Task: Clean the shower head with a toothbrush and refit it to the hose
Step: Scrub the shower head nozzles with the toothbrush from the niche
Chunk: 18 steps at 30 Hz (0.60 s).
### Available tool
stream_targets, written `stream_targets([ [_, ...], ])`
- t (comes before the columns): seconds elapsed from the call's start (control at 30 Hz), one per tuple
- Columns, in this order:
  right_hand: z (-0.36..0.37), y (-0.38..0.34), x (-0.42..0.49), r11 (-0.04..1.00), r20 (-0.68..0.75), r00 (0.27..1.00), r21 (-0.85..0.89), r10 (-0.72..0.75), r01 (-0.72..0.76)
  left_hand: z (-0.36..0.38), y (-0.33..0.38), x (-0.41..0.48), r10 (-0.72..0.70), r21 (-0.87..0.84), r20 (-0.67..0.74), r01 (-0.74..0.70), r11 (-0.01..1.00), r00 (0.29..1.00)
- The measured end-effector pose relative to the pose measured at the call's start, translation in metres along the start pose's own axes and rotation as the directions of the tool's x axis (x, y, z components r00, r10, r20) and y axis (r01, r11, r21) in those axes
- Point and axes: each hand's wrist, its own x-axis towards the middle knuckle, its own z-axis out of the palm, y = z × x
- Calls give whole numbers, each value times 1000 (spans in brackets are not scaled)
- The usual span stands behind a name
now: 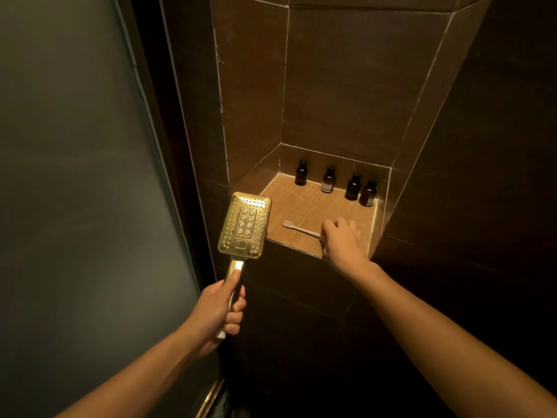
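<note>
Our left hand (221,307) grips the shower head (245,226) by its handle, nozzles facing us for scrubbing. Our right hand (339,241) curls its fingers round the toothbrush (297,228) near the shelf (304,199) front edge.

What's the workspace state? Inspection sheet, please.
Surface: brown tiled niche shelf, lit.
Job's things: gold shower head held upright, nozzle face to camera, no hose attached; toothbrush lying on the shelf.
Clutter: four dark bottles along the shelf's back.
Grips: left grip holds the shower head's handle; right grip curled over the toothbrush's handle end.
Cables: nothing seen; hose not in view.
Surroundings: dark tiled walls; frosted glass panel at left.
</note>
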Motion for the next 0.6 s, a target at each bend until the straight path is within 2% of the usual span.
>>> stream_targets([
  [0.13,2,3,-1,1000,-23,1000,-21,-3,3,5,1,-2,-22,-49,-4,22,999,1000],
  [0.4,-2,0,-3,1000,-34,999,-9,0,0,4,1,-3,-37,-38,9,37,999,999],
  [0.6,-7,-10,-29,997,-132,991,62,-32,40,2,3,-7,-41,-15,74,42,999,996],
])
